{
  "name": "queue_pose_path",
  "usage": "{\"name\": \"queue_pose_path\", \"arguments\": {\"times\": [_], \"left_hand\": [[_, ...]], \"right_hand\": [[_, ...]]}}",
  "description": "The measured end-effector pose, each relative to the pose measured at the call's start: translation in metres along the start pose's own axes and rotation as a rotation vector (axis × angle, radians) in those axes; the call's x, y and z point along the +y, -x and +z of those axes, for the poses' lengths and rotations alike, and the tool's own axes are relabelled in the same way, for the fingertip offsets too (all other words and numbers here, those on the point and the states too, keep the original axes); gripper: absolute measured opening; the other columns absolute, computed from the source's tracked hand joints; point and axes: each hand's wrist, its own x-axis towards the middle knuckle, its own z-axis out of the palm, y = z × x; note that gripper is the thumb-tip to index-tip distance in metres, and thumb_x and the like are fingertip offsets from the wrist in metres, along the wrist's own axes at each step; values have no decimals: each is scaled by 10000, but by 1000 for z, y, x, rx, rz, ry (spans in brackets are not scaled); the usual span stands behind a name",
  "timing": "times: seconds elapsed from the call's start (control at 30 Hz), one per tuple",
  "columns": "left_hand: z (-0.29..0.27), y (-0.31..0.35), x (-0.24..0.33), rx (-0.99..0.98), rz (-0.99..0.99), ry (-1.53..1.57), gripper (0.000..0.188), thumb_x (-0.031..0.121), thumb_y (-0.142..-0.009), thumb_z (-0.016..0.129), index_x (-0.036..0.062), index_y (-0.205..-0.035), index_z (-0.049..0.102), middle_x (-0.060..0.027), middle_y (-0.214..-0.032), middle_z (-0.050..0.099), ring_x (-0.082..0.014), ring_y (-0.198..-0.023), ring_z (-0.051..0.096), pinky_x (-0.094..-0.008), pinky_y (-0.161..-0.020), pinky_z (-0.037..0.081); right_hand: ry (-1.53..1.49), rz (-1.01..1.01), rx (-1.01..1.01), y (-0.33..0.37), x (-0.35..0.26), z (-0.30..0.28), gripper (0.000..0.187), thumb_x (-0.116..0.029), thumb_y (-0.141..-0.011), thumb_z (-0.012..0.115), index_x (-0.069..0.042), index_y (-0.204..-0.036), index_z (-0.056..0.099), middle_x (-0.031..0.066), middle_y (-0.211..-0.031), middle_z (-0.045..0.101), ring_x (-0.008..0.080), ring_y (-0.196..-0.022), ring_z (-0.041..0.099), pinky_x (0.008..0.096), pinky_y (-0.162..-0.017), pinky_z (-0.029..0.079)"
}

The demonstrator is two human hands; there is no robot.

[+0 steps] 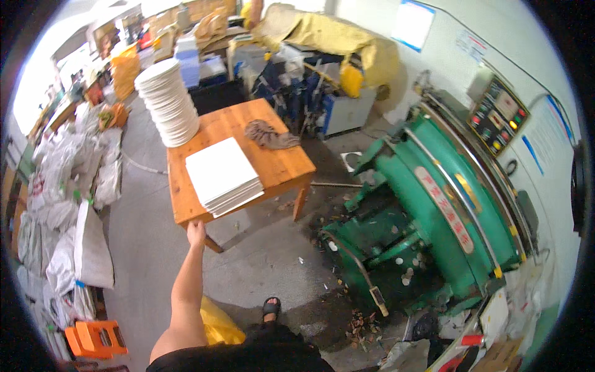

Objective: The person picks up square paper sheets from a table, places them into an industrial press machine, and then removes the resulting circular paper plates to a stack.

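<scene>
The left hand point(196, 232) was closed on the smooth wooden table point(226, 122), by its near-left corner; the right hand was out of sight. Flat white sheets point(223, 170) already lay stacked along the near edge, round white discs point(167, 102) at the far-left corner, crumpled brown cloth point(268, 134) by the right edge. What remained, I couldn't tell.

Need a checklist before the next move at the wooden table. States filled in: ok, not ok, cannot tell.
1. Left hand at the near edge of the table: ok.
2. Its grip firm: cannot tell.
3. Right hand in view: not ok, out of frame.
4. White sheets squared: not ok, layers stepped at the near side.
5. Tall white stack upright: cannot tell, looks tilted but the lens bends edges.
6. Brown cloth apart from the sheets: ok.
</scene>
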Motion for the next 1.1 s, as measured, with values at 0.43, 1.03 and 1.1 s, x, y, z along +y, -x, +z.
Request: {"name": "queue_pose_path", "arguments": {"times": [0.43, 1.03, 1.1], "left_hand": [[-22, -88, 13, 4, -136, 399, 238, 247, -812, 730, 20, -841, 662, -20, -741, 628, -101, -682, 545, -272, -625, 453], [-43, 84, 302, -498, 281, 645, 486, 140, -922, 500, -11, -1372, 396, -143, -1226, 532, -219, -1095, 519, -335, -916, 422], [-15, 118, 350, -723, 209, 827, 537, 151, -902, 537, -28, -1382, 375, -143, -1250, 524, -230, -1137, 505, -339, -956, 399]], "right_hand": [[393, -267, 128, -4, -157, 45, 270, -215, -948, 532, 4, -1100, 581, 146, -907, 652, 231, -792, 661, 356, -684, 533], [268, -671, 367, 52, -141, 3, 208, -207, -937, 539, -19, -977, 619, 35, -857, 635, 189, -766, 592, 306, -703, 477], [167, -1018, 485, 79, -198, -6, 193, -190, -935, 536, -24, -922, 635, 8, -822, 625, 161, -737, 575, 285, -682, 468]]}}
